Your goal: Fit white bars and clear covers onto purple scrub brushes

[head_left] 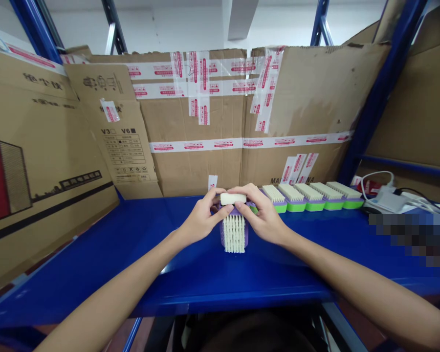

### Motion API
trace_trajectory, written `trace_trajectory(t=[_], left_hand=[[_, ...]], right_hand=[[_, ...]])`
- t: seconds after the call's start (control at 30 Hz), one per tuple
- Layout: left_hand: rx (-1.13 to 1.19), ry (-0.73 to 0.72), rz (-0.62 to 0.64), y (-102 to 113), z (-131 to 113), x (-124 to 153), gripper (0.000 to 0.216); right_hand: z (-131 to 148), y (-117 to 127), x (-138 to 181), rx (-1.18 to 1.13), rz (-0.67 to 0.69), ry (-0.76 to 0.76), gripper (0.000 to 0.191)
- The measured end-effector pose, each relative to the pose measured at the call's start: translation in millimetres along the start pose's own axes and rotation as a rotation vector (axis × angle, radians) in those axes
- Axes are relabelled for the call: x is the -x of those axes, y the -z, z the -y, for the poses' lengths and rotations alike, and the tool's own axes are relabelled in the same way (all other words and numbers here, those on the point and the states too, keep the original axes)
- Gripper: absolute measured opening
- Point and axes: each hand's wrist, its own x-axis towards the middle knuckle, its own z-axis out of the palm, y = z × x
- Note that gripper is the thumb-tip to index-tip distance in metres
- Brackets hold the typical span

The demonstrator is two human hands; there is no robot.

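A cream-white rounded block (233, 199) is pinched between my two hands above the middle of the blue shelf. My left hand (206, 215) has its thumb below the block's left end and its fingers at the back. On the right end, my right hand (261, 215) grips in the same way, index finger over the top. Directly below the block stands a purple scrub brush (234, 233), its pale bristles facing me. The brush's upper part is hidden behind my thumbs, and I cannot tell whether the block touches it.
Several green and purple scrub brushes (305, 199) stand in a row at the back right, bristles up. Beyond them lie a white adapter (387, 195) and cables. Taped cardboard (198, 166) walls the blue shelf (132, 259) at the back and left.
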Motion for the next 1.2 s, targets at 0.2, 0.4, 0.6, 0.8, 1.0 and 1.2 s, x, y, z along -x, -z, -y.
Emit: trace_trajectory(t=[0.2,0.4,0.6,0.8,1.0,1.2], left_hand=[[-0.018,0.012,-0.004,-0.4,-0.5,-0.9,0.033],[0.004,0.010,0.028,-1.6,-1.4,-0.6,0.033],[0.027,0.039,0.060,-2.9,-5.8,0.4,0.036],[0.064,0.091,0.086,-1.6,-6.2,0.0,0.042],[0.086,0.134,0.223,-9.9,2.1,5.0,0.079],[0.011,0.222,0.240,-13.4,1.4,7.4,0.075]], right_hand=[[-4.0,-2.7,2.1,0.006,-0.011,-0.022,0.027],[-4.1,-1.9,2.7,0.003,-0.013,-0.061,0.021],[-2.0,-3.0,0.9,0.046,0.010,0.048,0.028],[-5.0,-5.8,0.5,0.081,-0.003,0.051,0.029],[-4.4,-2.2,-1.2,0.000,-0.067,-0.062,0.021],[-3.3,2.3,-1.6,-0.006,-0.071,-0.126,0.019]])
